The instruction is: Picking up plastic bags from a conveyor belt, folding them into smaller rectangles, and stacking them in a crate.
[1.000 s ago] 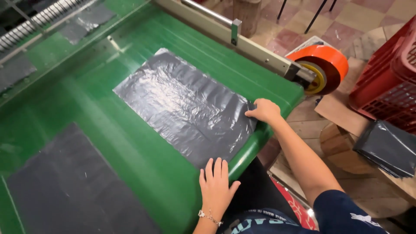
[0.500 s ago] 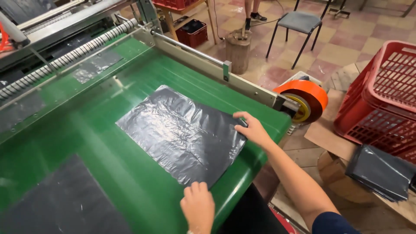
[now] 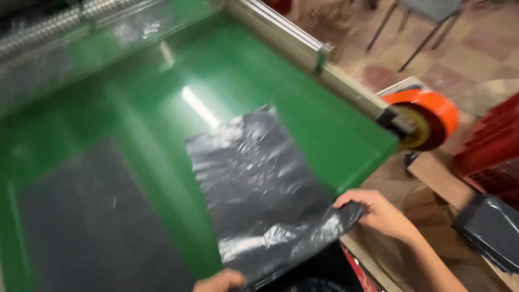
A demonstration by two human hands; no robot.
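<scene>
A black plastic bag (image 3: 259, 189) lies half on the green conveyor belt (image 3: 303, 108), its near end hanging past the belt's edge. My right hand (image 3: 378, 213) grips the bag's right near corner, off the belt. My left hand (image 3: 219, 281) shows only at the bottom edge and holds the bag's left near corner. The view is blurred.
Another black bag (image 3: 92, 227) lies on the belt at the left. An orange roll (image 3: 427, 116) sits at the belt's right end beside a metal rail (image 3: 303, 46). A red crate (image 3: 492, 146) and a pile of black bags (image 3: 489, 230) are at the right.
Both hands have taken hold of the bag's near corners and drawn it toward me, over the belt's edge. The second bag has moved nearer along the belt.
</scene>
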